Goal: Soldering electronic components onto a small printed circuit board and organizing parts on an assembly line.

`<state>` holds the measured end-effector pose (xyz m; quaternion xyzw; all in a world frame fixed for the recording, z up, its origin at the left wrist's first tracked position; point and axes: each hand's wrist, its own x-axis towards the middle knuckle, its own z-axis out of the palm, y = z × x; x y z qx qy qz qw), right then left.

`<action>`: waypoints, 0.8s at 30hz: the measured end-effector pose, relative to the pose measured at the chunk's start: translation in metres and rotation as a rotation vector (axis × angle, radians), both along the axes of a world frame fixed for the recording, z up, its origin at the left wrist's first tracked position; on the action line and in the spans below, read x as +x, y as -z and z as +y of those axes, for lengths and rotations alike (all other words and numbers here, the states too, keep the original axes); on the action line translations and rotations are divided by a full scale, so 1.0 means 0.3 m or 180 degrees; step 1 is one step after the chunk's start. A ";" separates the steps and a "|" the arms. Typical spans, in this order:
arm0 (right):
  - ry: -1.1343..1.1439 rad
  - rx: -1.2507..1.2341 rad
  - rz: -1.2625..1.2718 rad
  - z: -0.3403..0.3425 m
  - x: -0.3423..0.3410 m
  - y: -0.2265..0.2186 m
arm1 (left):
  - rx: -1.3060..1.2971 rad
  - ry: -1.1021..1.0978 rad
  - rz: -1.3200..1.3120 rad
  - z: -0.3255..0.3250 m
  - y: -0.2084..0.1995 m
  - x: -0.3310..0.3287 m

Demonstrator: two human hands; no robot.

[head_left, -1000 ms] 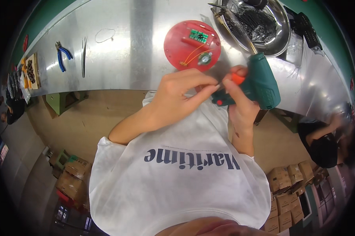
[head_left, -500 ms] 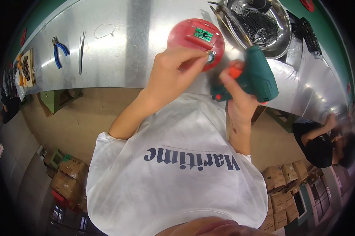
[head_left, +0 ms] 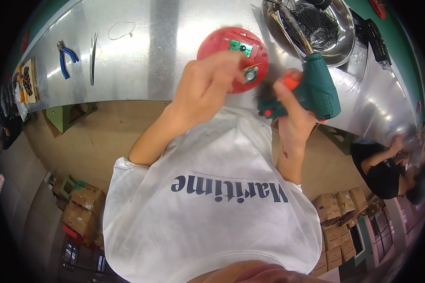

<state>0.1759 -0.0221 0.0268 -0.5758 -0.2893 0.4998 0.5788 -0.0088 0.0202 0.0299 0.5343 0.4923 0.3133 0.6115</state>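
Note:
My left hand (head_left: pixel 207 80) hovers over a round red plastic housing (head_left: pixel 207 47), its fingertips smeared by motion, so whether they hold anything cannot be made out. Inside the housing lie a green circuit board (head_left: pixel 243 48) with a dark round part and a small silver round component (head_left: pixel 250 74) beside my fingers. A thin orange wire runs just above that component. My right hand (head_left: pixel 295 108) is wrapped round the handle of a dark green pistol-shaped tool (head_left: pixel 324 92) with an orange trigger. A long metal shaft extends from its front toward the steel bowl (head_left: pixel 348 35).
Several black wires (head_left: pixel 318 30) fill the bowl. Blue-handled pliers (head_left: pixel 65 61), tweezers (head_left: pixel 93 61) and a loop of thin wire (head_left: pixel 121 30) lie on the left of the metal table (head_left: pixel 165 66). A black strip (head_left: pixel 376 45) lies right of the bowl. Another person (head_left: pixel 382 170) sits at right.
My left fingers have moved up and off the silver component, uncovering it and the orange wire. The green tool has shifted slightly right, still in my right hand.

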 end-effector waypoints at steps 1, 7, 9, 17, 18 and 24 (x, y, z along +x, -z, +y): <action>0.0028 -0.0029 0.0039 -0.003 0.004 0.000 | -0.0107 0.0028 -0.0223 0.000 0.007 -0.016; -0.0055 0.0011 0.0108 -0.016 0.015 0.016 | 0.0690 -0.0334 -0.0500 -0.011 0.036 -0.028; -0.0066 0.0025 0.0108 -0.016 0.011 0.017 | 0.0963 -0.0669 -0.0773 -0.036 0.050 -0.036; -0.0460 0.0171 0.0191 -0.002 -0.028 0.025 | 0.1401 -0.0204 0.0560 -0.085 0.053 -0.031; -0.0591 0.0251 0.0068 0.002 -0.033 0.028 | 0.1393 -0.0217 0.0556 -0.084 0.047 -0.026; -0.0656 0.0203 0.0119 0.012 -0.055 0.006 | 0.0874 -0.0530 0.0100 -0.089 0.035 -0.018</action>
